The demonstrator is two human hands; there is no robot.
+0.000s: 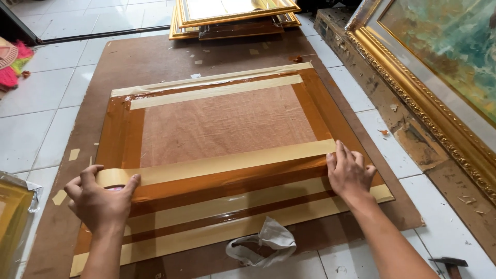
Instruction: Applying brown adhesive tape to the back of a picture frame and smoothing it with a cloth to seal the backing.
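Observation:
A rectangular board (222, 124) lies face down on a brown sheet (155, 57) on the tiled floor, its edges covered in brown and beige tape. My left hand (101, 204) grips a roll of beige tape (112, 178) at the board's left edge. A strip of tape (232, 161) runs from the roll across the board to the right. My right hand (349, 173) lies flat on the far end of that strip, fingers spread, near the board's right edge.
A crumpled white cloth (263, 243) lies at the board's near edge. Gold frames (232, 15) are stacked at the top. A large gilded framed painting (439, 67) leans at the right. A hammer (449, 263) lies at the bottom right. A wrapped frame (13, 217) sits at the left.

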